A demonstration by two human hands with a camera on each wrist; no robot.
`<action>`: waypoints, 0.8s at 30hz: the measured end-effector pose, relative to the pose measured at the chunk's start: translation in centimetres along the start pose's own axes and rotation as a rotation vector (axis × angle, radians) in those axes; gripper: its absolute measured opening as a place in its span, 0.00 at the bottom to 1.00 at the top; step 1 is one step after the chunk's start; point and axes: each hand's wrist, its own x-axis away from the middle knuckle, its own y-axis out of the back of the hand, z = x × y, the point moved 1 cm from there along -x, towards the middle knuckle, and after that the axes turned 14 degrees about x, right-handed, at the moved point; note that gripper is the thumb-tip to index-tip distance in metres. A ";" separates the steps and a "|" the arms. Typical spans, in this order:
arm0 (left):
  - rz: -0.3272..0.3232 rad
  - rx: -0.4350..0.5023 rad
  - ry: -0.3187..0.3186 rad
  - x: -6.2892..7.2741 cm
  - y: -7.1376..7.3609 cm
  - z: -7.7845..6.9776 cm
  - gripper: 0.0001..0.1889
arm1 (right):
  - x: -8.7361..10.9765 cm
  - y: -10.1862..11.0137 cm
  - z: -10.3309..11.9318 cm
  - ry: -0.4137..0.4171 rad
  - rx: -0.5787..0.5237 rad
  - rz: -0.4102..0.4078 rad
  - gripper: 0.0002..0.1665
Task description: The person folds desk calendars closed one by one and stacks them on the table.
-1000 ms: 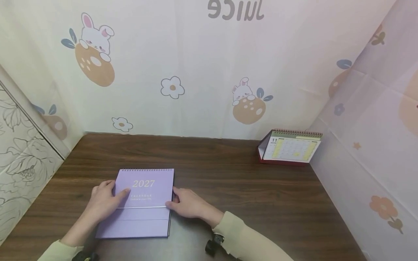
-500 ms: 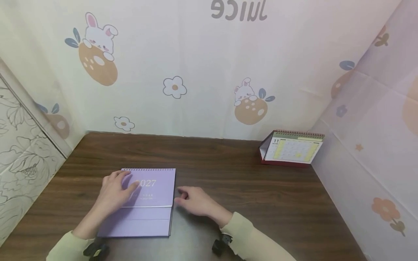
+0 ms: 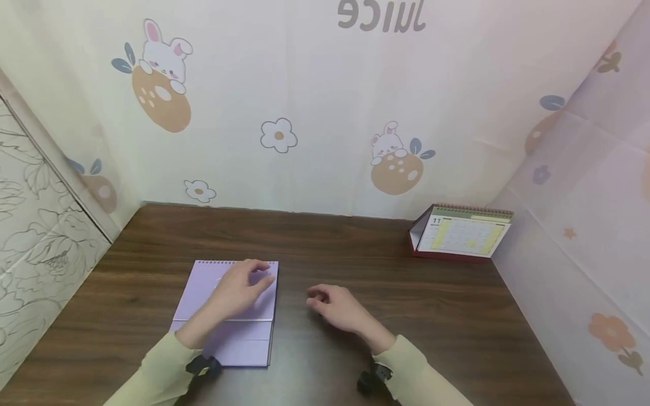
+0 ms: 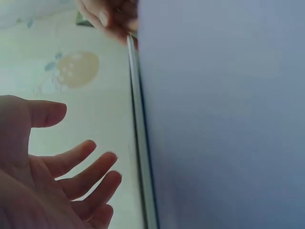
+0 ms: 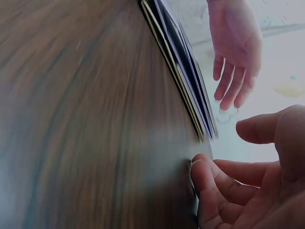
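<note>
A purple desk calendar point(image 3: 200, 290) with a spiral top edge lies folded flat on the left half of the table. Over its right part hovers my left hand point(image 3: 240, 290), hiding the printed year; in the left wrist view that left hand point(image 4: 52, 176) has spread, slightly bent fingers and holds nothing, apart from the purple calendar surface point(image 4: 224, 114). To the right of the calendar, my right hand point(image 3: 342, 309) is low over the wood with loosely curled fingers. The right wrist view shows the right hand point(image 5: 252, 186) with nothing in it, near the calendar's layered edge point(image 5: 183, 69).
A second desk calendar point(image 3: 464, 234), showing 11, stands upright as a tent at the back right of the brown wooden table point(image 3: 325, 242). Curtains point(image 3: 325, 113) printed with rabbits and flowers hang behind and to the right. A floral panel point(image 3: 43, 248) borders the left side.
My left hand has let go of the purple calendar's left edge and moved right across it. My right hand has left its right edge and moved right. The view has turned slightly.
</note>
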 end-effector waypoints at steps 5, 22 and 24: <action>0.108 0.061 0.032 -1.0 -2.1 -2.3 0.21 | 1.0 1.4 -2.2 -0.064 -0.002 -0.041 0.19; 0.260 0.258 0.074 -6.0 -8.2 -6.3 0.24 | 5.5 8.8 -11.1 -0.284 0.075 -0.222 0.24; 0.257 0.278 0.091 -6.6 -8.8 -6.4 0.24 | 6.0 9.7 -11.9 -0.298 0.086 -0.245 0.25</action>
